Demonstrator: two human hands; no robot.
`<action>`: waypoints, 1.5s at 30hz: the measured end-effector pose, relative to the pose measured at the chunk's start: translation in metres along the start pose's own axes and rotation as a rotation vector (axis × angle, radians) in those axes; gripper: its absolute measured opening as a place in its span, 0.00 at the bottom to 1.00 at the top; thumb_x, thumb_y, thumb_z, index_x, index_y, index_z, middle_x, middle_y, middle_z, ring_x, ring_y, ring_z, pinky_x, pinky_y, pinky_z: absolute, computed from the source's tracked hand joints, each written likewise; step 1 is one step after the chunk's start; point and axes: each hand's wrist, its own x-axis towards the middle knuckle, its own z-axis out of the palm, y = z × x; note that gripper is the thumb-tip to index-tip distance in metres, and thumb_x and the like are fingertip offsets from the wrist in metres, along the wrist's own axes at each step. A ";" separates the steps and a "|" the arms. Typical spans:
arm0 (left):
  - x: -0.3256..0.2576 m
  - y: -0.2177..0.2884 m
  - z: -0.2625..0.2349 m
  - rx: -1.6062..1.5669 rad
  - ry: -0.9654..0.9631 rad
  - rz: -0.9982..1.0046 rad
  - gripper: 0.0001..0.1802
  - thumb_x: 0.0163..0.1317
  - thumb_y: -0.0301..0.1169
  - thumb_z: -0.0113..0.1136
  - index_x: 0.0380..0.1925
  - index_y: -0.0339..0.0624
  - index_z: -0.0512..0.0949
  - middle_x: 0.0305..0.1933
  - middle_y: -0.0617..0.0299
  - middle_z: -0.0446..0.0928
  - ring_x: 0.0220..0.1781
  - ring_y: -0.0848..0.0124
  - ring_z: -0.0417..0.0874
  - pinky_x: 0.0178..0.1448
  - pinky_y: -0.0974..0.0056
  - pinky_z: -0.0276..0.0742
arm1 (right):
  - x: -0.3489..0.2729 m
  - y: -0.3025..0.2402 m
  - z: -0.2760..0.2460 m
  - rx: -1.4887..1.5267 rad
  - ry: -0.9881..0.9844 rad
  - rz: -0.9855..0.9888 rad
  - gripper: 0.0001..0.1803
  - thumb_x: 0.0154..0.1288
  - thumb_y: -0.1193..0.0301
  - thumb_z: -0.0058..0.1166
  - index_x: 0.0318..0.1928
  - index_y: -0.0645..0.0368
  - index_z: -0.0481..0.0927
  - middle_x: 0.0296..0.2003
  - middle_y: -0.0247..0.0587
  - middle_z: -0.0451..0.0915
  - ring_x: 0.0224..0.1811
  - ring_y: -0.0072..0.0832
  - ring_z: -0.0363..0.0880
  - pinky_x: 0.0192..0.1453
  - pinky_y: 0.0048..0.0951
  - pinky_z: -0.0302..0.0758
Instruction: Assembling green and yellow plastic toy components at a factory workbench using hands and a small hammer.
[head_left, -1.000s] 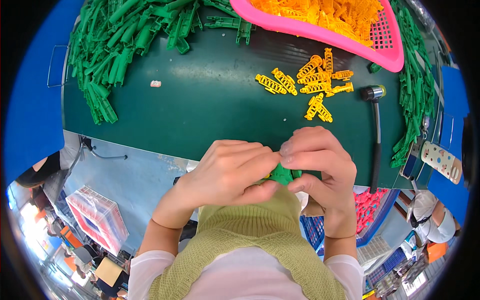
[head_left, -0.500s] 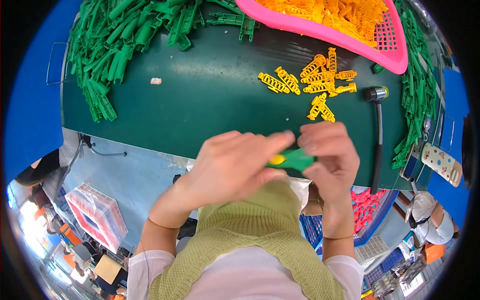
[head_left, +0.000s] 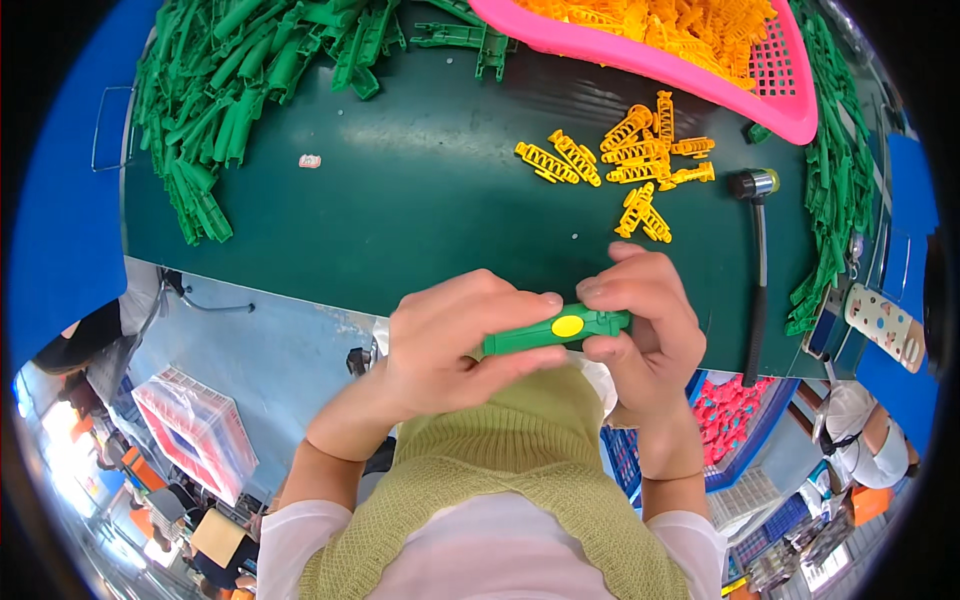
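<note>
Between my two hands, just over the near table edge, lies a long green plastic part with a yellow oval showing on its upper face. My left hand is closed round its left end, thumb below and fingers above. The right end is pinched between the thumb and fingers of my right hand. Beyond my hands several loose yellow ribbed plastic pieces lie in a small cluster on the dark green table. What the palms cover is hidden.
A pink basket of yellow pieces stands at the back. Green parts are heaped at the far left and along the right. A mallet lies at the right, near a patterned phone-like object.
The green part has turned so that its long side and the yellow oval face up. My left hand has drawn back along it to its left end; my right hand stays on the right end.
</note>
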 end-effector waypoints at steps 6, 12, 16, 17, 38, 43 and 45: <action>-0.001 -0.004 0.005 -0.424 0.108 -0.273 0.25 0.43 0.38 0.80 0.39 0.37 0.81 0.33 0.61 0.80 0.31 0.74 0.75 0.35 0.71 0.70 | -0.001 0.001 0.002 0.148 -0.096 0.159 0.18 0.55 0.65 0.69 0.43 0.61 0.81 0.39 0.40 0.82 0.41 0.34 0.79 0.58 0.42 0.70; 0.000 -0.010 0.004 -0.506 0.036 -0.360 0.29 0.46 0.46 0.76 0.41 0.35 0.81 0.39 0.59 0.76 0.38 0.74 0.75 0.39 0.71 0.71 | -0.002 -0.007 0.005 0.470 -0.214 0.417 0.16 0.61 0.67 0.64 0.46 0.64 0.80 0.39 0.40 0.82 0.42 0.26 0.79 0.52 0.31 0.73; 0.007 -0.005 0.007 -0.697 0.071 -0.462 0.28 0.55 0.50 0.69 0.41 0.33 0.80 0.44 0.56 0.74 0.42 0.71 0.76 0.42 0.69 0.73 | -0.003 -0.008 0.004 0.966 -0.249 0.750 0.17 0.72 0.65 0.52 0.51 0.67 0.78 0.40 0.37 0.81 0.43 0.20 0.78 0.48 0.24 0.74; 0.008 -0.003 0.008 -0.812 0.075 -0.530 0.28 0.58 0.51 0.66 0.40 0.33 0.80 0.44 0.55 0.74 0.43 0.70 0.76 0.44 0.68 0.74 | -0.003 -0.006 0.003 1.031 -0.254 0.794 0.16 0.73 0.66 0.51 0.50 0.67 0.78 0.40 0.38 0.82 0.43 0.21 0.78 0.48 0.24 0.74; 0.009 -0.036 0.029 -0.099 0.269 0.005 0.21 0.41 0.20 0.74 0.37 0.38 0.78 0.38 0.56 0.80 0.38 0.60 0.80 0.40 0.62 0.77 | 0.067 0.025 -0.065 -0.759 -0.029 0.104 0.10 0.64 0.82 0.53 0.45 0.63 0.80 0.38 0.40 0.78 0.39 0.27 0.77 0.45 0.24 0.72; 0.011 -0.035 0.028 -0.083 0.254 0.017 0.20 0.41 0.21 0.74 0.37 0.38 0.78 0.38 0.56 0.80 0.37 0.60 0.80 0.40 0.62 0.77 | 0.082 0.042 -0.050 -0.943 -0.042 0.026 0.13 0.64 0.77 0.55 0.49 0.58 0.81 0.39 0.47 0.79 0.41 0.44 0.78 0.45 0.38 0.74; 0.011 -0.035 0.027 -0.074 0.210 0.001 0.21 0.42 0.21 0.76 0.37 0.39 0.78 0.39 0.55 0.81 0.40 0.62 0.82 0.43 0.63 0.77 | 0.087 0.041 -0.045 -0.925 -0.060 0.074 0.14 0.64 0.76 0.55 0.51 0.57 0.81 0.39 0.49 0.80 0.41 0.45 0.79 0.45 0.38 0.74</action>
